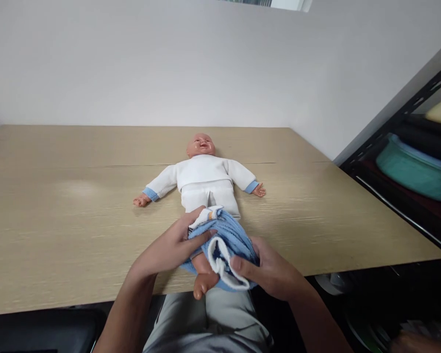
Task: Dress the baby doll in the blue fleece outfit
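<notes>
A baby doll lies on its back on the table, its head toward the wall and its arms spread. It wears a white top with blue cuffs and white bottoms. Blue cloth trousers with white trim are bunched around its lower legs, and one bare foot sticks out past the table's front edge. My left hand grips the bunched trousers on the left side. My right hand holds them on the right, thumb against the white-trimmed opening. The doll's other foot is hidden in the cloth.
The wooden table reaches back to a pale wall. At the right stands a dark shelf rack with a teal bundle on it. A black seat is at the lower left.
</notes>
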A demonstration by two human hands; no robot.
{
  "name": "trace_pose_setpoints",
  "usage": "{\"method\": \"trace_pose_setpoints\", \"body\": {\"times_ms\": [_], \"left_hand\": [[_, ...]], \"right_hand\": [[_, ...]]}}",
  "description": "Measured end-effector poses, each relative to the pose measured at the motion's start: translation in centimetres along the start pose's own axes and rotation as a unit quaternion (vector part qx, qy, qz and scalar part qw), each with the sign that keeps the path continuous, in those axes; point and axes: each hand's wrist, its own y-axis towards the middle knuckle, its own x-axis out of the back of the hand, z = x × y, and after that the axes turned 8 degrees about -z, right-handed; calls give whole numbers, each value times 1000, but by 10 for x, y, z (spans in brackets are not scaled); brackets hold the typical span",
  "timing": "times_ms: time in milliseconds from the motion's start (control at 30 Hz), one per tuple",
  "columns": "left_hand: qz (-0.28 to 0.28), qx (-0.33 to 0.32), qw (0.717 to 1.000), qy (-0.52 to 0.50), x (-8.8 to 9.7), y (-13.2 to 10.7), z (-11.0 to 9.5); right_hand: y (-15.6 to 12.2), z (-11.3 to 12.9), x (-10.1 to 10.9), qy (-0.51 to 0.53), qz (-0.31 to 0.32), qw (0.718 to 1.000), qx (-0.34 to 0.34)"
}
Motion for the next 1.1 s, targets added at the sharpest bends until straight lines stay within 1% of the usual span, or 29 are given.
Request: {"method": "trace_pose_setpoints", "body": {"times_ms": [67, 100, 167, 233, 300, 367, 467, 533, 600, 667, 733, 800, 867, 1000, 1067, 1100], "left_hand": [[4, 41, 999, 5, -1, -1, 1], [2, 69, 998, 8, -1, -1, 1], [6, 102, 995, 12, 0, -2, -2], [23, 85, 996, 32, 0, -2, -6], [46, 55, 995, 75, 0, 0, -11], [62, 43, 991, 107, -1, 1, -14], [78, 35, 993, 84, -1, 1, -15], [70, 17, 994, 78, -2, -1, -14], [71, -21, 991, 112, -4, -4, -16], [78, -60, 979, 178, -8, -7, -18], [83, -71, 960, 257, -15, -9, -21], [79, -67, 941, 323, -23, -10, -22], [73, -58, 928, 360, -30, -10, -24], [71, -54, 918, 385, -39, -6, -26], [78, -55, 912, 399, -42, -2, -28], [83, -57, 909, 404, -44, 0, -29]], "right_hand": [[-1, -2, 4, 7, 12, 1000, -3], [-1, -3, 4, 16, -3, 1000, -4], [-1, -5, 1, 34, -67, 997, -5], [-2, -6, -6, 36, -137, 990, 0], [-5, -6, -14, 22, -180, 983, 5], [-10, -6, -20, 5, -201, 980, 10], [-18, -9, -26, -42, -221, 974, 15], [-23, -14, -30, -90, -243, 966, 12], [-28, -20, -34, -138, -279, 950, 16], [-33, -27, -39, -180, -314, 931, 49], [-38, -34, -44, -226, -346, 905, 99], [-43, -40, -49, -279, -376, 874, 130], [-46, -45, -50, -320, -405, 846, 136], [-48, -52, -46, -359, -448, 809, 128], [-48, -56, -43, -370, -463, 796, 121], [-48, -58, -42, -369, -466, 796, 114]]}}
